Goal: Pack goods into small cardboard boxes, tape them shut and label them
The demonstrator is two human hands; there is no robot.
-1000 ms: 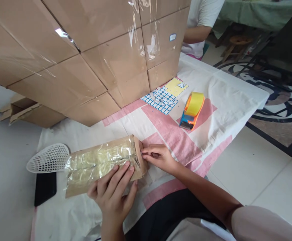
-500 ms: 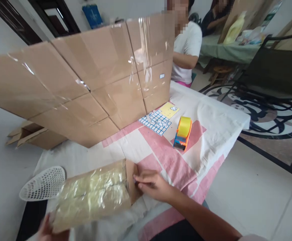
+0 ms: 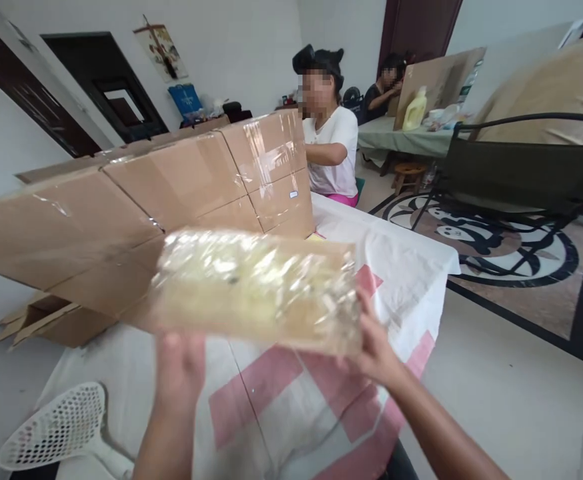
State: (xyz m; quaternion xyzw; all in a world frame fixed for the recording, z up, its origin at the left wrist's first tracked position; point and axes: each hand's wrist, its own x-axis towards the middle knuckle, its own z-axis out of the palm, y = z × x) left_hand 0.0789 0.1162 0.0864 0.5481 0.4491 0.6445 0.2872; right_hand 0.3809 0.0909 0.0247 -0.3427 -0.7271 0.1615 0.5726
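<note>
Both hands hold up a flat cardboard box whose face is covered with shiny clear-yellowish tape. It is lifted above the table and blurred by motion. My left hand grips its lower left edge, with the fingertips hidden behind it. On the right end, my right hand is closed round the edge. Beyond the box stands a tall cardboard partition with strips of clear tape across it. Little of the yellow printed sheet shows past the box, and the tape dispenser is hidden.
A white perforated plastic scoop lies at the table's left. Folded cardboard sits behind it. Across the partition sits a person in a white shirt. A dark folding chair stands on the right, past the cloth-covered table.
The taped box has risen off the table and moved right and forward, now held at both ends. My right hand has shifted from its flap to its right edge. The view has tilted up.
</note>
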